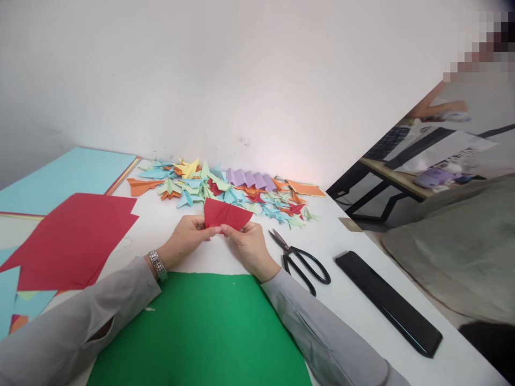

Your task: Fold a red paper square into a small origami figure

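A small piece of folded red paper (228, 213) is held up between both hands, creased across its face. My left hand (189, 236) pinches its lower left edge with thumb and fingers. At the lower right edge, my right hand (251, 244) grips the same paper, the two thumb tips almost meeting at the bottom. Fingers behind the paper are partly hidden. Below the hands lies a large green sheet (197, 327). Black-handled scissors (295, 254) rest to the right of my right hand, blades pointing up and left.
A pile of folded paper pieces (193, 185) in several colours lies along the wall, with a purple pleated strip (251, 179). Red sheets (76, 241) and a light blue sheet (68, 177) are at left. A long black case (388, 303) lies near the table's right edge. Another person's arm (438, 109) shows beyond.
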Demonstrator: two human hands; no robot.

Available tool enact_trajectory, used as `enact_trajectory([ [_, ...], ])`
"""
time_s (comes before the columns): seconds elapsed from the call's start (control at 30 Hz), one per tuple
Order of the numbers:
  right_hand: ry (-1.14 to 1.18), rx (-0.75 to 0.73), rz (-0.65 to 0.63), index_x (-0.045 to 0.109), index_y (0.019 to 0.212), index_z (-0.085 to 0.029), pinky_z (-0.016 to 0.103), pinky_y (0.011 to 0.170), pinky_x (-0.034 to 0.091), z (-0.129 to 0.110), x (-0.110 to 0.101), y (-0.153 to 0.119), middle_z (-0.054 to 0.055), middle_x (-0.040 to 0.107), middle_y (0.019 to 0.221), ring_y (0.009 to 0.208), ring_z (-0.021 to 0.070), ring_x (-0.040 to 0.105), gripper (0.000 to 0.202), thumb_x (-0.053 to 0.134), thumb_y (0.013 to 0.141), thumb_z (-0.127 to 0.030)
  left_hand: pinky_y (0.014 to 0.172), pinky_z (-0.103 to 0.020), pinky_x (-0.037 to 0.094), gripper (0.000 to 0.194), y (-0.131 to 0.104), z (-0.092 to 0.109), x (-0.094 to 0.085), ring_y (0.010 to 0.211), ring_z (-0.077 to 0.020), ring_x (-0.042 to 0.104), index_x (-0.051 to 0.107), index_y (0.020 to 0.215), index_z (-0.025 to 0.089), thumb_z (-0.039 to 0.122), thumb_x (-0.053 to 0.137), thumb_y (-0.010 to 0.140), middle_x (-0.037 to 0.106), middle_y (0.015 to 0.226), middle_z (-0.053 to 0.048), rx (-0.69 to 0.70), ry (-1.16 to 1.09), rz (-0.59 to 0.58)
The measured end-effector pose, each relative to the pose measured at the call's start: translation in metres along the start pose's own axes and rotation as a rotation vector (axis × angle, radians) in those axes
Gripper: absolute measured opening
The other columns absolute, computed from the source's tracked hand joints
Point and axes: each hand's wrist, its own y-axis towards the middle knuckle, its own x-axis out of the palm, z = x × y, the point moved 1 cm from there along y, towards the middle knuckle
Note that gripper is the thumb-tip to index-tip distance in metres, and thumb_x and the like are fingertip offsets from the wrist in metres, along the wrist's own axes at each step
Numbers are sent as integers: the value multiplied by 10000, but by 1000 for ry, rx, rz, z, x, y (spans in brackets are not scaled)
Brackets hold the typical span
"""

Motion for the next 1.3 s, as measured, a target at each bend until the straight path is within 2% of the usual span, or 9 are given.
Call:
enact_trajectory([
  [0.1, 19, 7, 19, 694, 612, -176, 290, 645, 456, 1, -1, 0, 13, 695, 642, 603, 143, 590, 182, 807, 577, -314, 562, -245, 423, 368, 1, -1, -1, 561, -115, 523, 677, 683, 139, 497, 732, 622, 603, 576, 4, 2, 10, -4],
  [0.27, -10, 10, 36, 679, 590, -177, 296, 629, 458, 2, -2, 0, 18, 688, 633, 595, 151, 583, 203, 807, 566, -333, 538, -242, 403, 371, 1, -1, 0, 517, -109, 506, 602, 554, 156, 496, 740, 608, 571, 519, 12, -30, 48, 29],
  [0.47, -11, 7, 46, 649, 547, -177, 288, 602, 450, 1, -2, 0, 13, 660, 598, 572, 142, 555, 236, 813, 557, -345, 523, -241, 377, 388, 0, -6, -1, 488, -101, 481, 547, 488, 168, 471, 747, 625, 550, 480, 20, 44, 44, 80],
  [0.57, 2, 4, 35, 646, 548, -175, 289, 613, 444, 0, -1, 0, 14, 663, 608, 582, 141, 558, 238, 813, 561, -343, 540, -241, 394, 373, 1, -8, -2, 501, -102, 493, 567, 496, 166, 461, 745, 638, 558, 490, 15, 35, -11, 63],
  [0.73, 53, 10, 23, 676, 597, -181, 294, 639, 440, -2, -2, 0, 2, 671, 623, 581, 134, 557, 205, 818, 565, -325, 572, -253, 437, 404, 1, -6, 0, 544, -115, 535, 630, 571, 150, 523, 645, 725, 609, 570, -23, -61, -165, 40],
  [0.93, 6, 20, 7, 691, 620, -177, 298, 641, 441, 1, -2, 0, 18, 687, 647, 606, 150, 579, 206, 812, 571, -335, 531, -243, 426, 317, 0, -1, 2, 523, -107, 495, 656, 632, 145, 446, 751, 606, 578, 553, 8, 7, -44, -6],
  [1.17, -41, -15, -44, 700, 733, -194, 273, 627, 441, -5, 1, -2, 13, 690, 708, 640, 148, 582, 238, 766, 646, -406, 535, -247, 428, 338, 0, -3, 0, 521, -112, 510, 649, 635, 148, 476, 733, 626, 566, 543, 6, 50, -50, 46],
  [1.3, -164, -33, -135, 645, 571, -185, 269, 584, 422, -4, 1, -2, 22, 654, 607, 574, 142, 557, 324, 726, 677, -481, 528, -251, 432, 338, 0, -2, 0, 522, -114, 500, 641, 629, 155, 480, 732, 610, 575, 561, 2, 57, -52, 36],
])
